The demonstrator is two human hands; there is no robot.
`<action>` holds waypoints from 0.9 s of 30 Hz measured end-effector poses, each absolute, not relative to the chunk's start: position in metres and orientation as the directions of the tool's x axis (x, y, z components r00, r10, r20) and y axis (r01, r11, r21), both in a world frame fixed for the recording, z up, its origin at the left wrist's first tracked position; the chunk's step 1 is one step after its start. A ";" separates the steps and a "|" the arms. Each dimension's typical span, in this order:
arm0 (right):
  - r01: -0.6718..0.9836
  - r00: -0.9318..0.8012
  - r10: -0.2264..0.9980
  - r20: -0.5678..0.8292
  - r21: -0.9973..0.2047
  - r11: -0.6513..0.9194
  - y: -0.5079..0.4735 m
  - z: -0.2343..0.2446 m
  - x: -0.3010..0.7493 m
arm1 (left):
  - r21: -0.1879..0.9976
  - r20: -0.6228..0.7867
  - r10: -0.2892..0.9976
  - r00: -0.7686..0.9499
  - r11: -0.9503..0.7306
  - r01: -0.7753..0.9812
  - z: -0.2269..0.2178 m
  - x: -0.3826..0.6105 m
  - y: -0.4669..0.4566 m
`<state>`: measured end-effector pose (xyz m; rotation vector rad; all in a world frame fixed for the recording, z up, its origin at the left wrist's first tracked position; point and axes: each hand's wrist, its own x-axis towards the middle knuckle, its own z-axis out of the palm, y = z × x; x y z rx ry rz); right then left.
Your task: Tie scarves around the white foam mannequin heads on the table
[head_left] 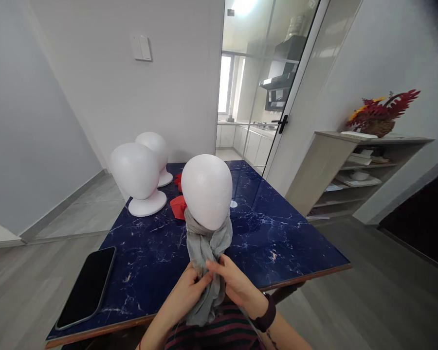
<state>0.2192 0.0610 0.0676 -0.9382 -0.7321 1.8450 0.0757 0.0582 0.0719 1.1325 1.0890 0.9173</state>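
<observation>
A grey scarf (204, 245) is wrapped around the neck of a white foam mannequin head (207, 189) that stands near the middle of the table. Its loose ends hang down over the front edge. My left hand (191, 288) grips the scarf from the left side, fingers closed on the cloth. From the right, my right hand (237, 282) pinches the same scarf, with a dark band on the wrist. Both hands sit close together just below the neck. Folds of cloth hide some of the fingertips.
Two more white foam heads, a front one (136, 170) and a rear one (155, 146), stand at the table's left. Red cloth (178, 206) lies behind the scarfed head. A phone (87, 287) rests at the near left of the blue marbled table (277, 243). A shelf (336, 170) stands right.
</observation>
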 end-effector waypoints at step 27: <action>0.468 -0.082 0.969 0.235 -0.849 0.245 0.062 0.034 0.255 | 0.845 -0.368 0.904 0.219 0.423 -0.328 0.116 0.035 0.044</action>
